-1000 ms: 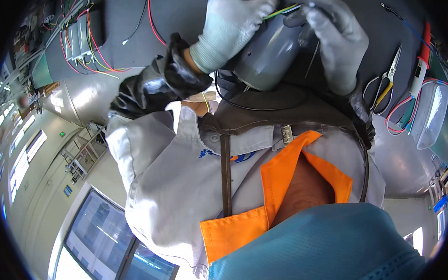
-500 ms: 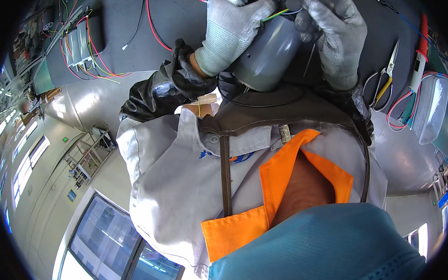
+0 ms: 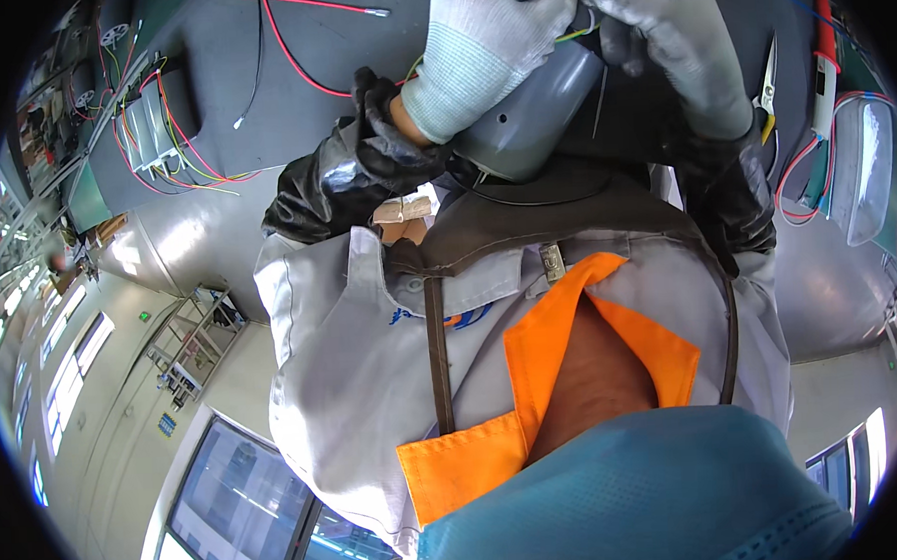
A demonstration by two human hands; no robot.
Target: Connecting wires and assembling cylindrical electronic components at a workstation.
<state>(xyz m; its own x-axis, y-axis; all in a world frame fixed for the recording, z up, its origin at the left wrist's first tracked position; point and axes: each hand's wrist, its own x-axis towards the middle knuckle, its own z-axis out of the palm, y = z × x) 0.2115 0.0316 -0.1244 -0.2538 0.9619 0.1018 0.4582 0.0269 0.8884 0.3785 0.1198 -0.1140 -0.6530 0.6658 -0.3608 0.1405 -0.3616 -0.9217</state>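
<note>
Both hands wear grey knit gloves with black sleeve covers. My left hand [image 3: 483, 48] wraps over the top of a rounded grey housing [image 3: 532, 126] held up in front of my chest. My right hand [image 3: 678, 45] is closed beside it, on the housing's upper right, and pinches thin wires [image 3: 580, 32], yellow-green and dark, that come out at the top. The fingertips of the two hands meet at the upper edge of the view, where they are partly cut off. A thin dark wire hangs down the housing's side.
A dark work mat [image 3: 262, 128] lies beyond the hands with loose red wires [image 3: 294, 57]. A grey terminal block with coloured wires [image 3: 152, 133] sits at the left. Cutters [image 3: 766, 81], a red-handled tool [image 3: 824, 58] and a clear plastic container [image 3: 864, 167] lie at the right.
Both hands and the grey housing have risen toward the top edge of the view. The grip on the housing and wires looks the same.
</note>
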